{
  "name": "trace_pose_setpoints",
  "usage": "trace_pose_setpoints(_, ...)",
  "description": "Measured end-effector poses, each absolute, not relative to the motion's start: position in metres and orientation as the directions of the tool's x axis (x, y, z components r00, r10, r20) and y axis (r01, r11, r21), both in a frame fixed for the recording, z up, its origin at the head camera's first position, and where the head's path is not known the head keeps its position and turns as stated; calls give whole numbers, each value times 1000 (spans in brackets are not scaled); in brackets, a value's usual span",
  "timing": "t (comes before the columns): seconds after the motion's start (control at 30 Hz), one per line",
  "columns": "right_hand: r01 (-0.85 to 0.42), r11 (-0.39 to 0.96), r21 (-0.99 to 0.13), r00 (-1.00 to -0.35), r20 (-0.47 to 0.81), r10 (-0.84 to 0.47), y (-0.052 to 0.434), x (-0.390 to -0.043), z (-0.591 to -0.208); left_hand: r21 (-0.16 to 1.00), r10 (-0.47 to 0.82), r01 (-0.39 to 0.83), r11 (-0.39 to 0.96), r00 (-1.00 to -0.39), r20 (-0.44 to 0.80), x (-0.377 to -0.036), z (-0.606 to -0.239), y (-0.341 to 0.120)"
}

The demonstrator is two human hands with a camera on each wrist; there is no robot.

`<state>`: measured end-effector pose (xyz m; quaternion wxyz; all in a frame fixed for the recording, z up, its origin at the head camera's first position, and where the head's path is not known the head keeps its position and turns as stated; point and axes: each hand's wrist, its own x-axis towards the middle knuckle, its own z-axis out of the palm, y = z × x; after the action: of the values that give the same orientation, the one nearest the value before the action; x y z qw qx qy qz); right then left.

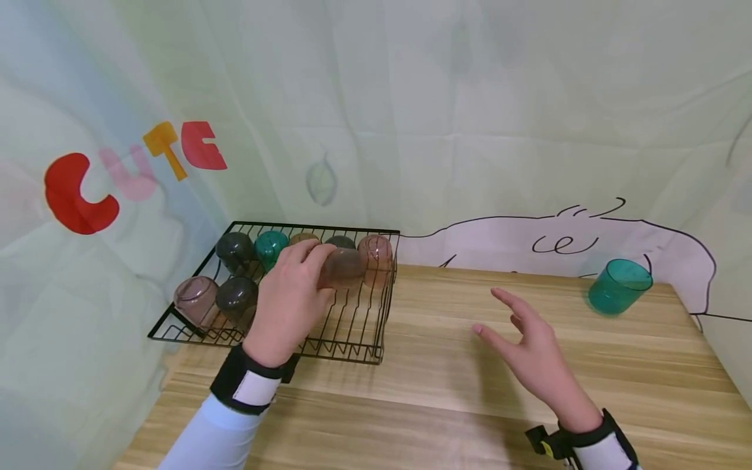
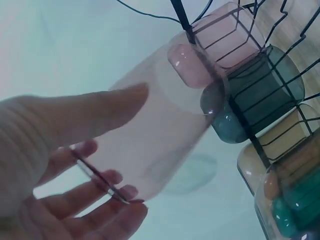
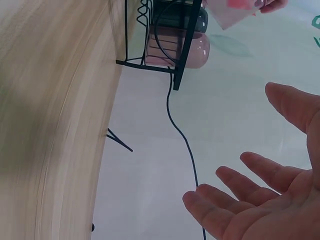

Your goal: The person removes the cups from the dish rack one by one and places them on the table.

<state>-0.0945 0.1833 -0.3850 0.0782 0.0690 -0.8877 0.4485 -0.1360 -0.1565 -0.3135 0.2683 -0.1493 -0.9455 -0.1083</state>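
Wooden table [image 1: 470, 391]: left hand [image 1: 288, 307] grips pink cup [image 1: 343, 267] over rack [image 1: 352, 339]; right hand [image 1: 534, 352] spread.

Wooden tabletop [image 1: 458, 391], pale, grain running across. At its far right, teal cup [image 1: 619, 287], tilted, mouth facing up and away, well apart from everything else. At the far left, black wire rack [image 1: 352, 339] with upturned cups: back row of dark cup [image 1: 234, 251], teal-green cup [image 1: 270, 247], amber cup [image 1: 301, 238], grey cup [image 1: 341, 242], pink cup [image 1: 376, 259]; front row of mauve cup [image 1: 196, 299] and smoky cup [image 1: 236, 297], side by side. Behind, pale green cloth [image 1: 470, 98] with a faint leaf print [image 1: 321, 181], a black-outlined white cartoon shape [image 1: 558, 245], and on the left the letters "CUTE" [image 1: 135, 173] in red, pink, orange.
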Motion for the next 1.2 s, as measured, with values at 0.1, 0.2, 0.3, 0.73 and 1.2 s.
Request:
trace_pose_setpoints(0.1,-184,585,-790,-979,199,-40,183,-95,-383,183,177,343,921,-789,588,-136,-313,-154)
trace_pose_setpoints(0.2,-176,578,-797,-980,196,-28,183,-95,-381,228,150,360,905,-770,620,-137,-314,-152)
trace_pose_setpoints(0.3,-169,570,-804,-981,195,-15,183,-95,-380,281,124,368,886,-773,622,-136,-316,-148)
trace_pose_setpoints(0.73,-147,543,-826,-986,167,-12,182,-98,-381,561,7,377,737,-835,551,-133,-336,-118)
trace_pose_setpoints(1.2,-135,460,-878,-990,138,-27,172,-103,-379,820,-41,280,499,-938,345,-128,-353,-80)
